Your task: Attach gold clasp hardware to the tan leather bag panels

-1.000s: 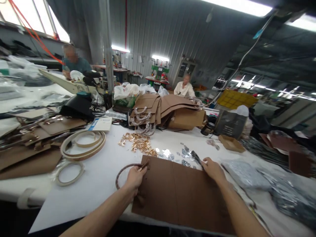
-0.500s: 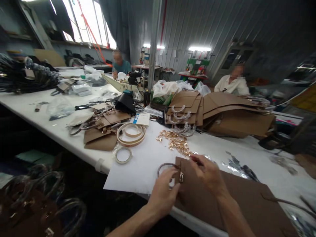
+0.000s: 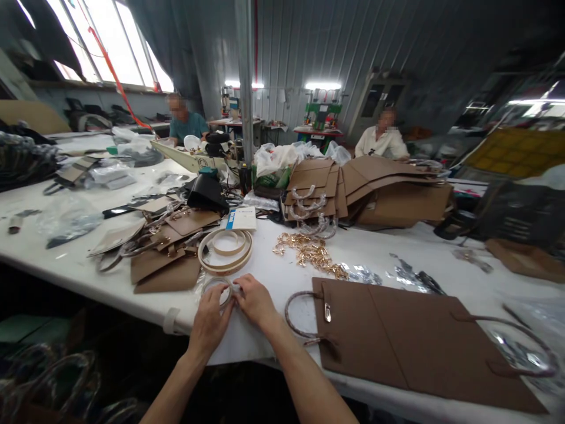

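Note:
A roll of clear tape [image 3: 222, 280] is at the near edge of the white table, left of the bag piece. My left hand [image 3: 210, 321] grips it from the near left, fingers over the ring and thumb on its near right. With fingers closed, my right hand [image 3: 256, 299] pinches at the right rim of the roll; the fingertips partly hide what lies between them. To the right, a flat brown bag body [image 3: 397, 335] is untouched, with a looped handle [image 3: 289, 309] at its left end and a gold clasp [image 3: 327, 312] beside it.
Wider tape rings [image 3: 248, 259] lie just behind my hands. A heap of gold hardware [image 3: 309, 252] is beyond the bag body. Brown bag pieces [image 3: 165, 277] pile up at left, with a larger stack [image 3: 397, 200] behind. Two people sit across the table.
Both hands have left the bag body and moved left to the tape roll. They have closed on it. The view has turned somewhat to the right.

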The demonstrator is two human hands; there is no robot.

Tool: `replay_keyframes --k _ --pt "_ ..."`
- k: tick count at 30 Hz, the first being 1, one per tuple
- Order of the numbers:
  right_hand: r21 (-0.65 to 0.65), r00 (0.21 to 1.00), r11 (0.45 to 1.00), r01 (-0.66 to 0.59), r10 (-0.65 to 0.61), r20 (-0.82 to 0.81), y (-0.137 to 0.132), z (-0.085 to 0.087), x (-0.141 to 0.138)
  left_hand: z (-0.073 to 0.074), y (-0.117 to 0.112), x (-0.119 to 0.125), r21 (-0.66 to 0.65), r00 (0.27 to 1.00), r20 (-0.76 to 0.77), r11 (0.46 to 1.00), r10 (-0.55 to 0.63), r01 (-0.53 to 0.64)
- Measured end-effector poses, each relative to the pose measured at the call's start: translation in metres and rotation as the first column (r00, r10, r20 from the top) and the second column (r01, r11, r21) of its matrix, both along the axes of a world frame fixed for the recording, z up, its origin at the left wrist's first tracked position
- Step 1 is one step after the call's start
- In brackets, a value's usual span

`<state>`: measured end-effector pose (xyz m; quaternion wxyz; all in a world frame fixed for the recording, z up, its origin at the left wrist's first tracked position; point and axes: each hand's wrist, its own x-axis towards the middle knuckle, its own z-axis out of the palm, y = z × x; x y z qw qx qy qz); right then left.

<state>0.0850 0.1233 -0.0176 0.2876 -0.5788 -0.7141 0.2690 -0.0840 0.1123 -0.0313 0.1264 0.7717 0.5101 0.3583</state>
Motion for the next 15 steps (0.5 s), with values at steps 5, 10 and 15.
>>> replay_keyframes --k 5,10,15 --pt "-0.032 0.995 0.999 0.036 -0.033 0.092 0.002 -0.007 0.000 -0.008 0.012 -0.005 -0.030 0.990 -0.091 0.994 -0.109 0.107" --pt "-0.028 0.994 0.997 0.068 -0.066 0.089 -0.011 -0.013 0.004 -0.001 0.010 -0.004 -0.028 0.930 -0.306 0.978 -0.204 0.205" --pt "0.008 0.990 0.992 0.124 -0.124 0.065 -0.021 -0.017 0.004 0.005 0.016 0.003 -0.033 0.893 -0.383 0.969 -0.238 0.245"
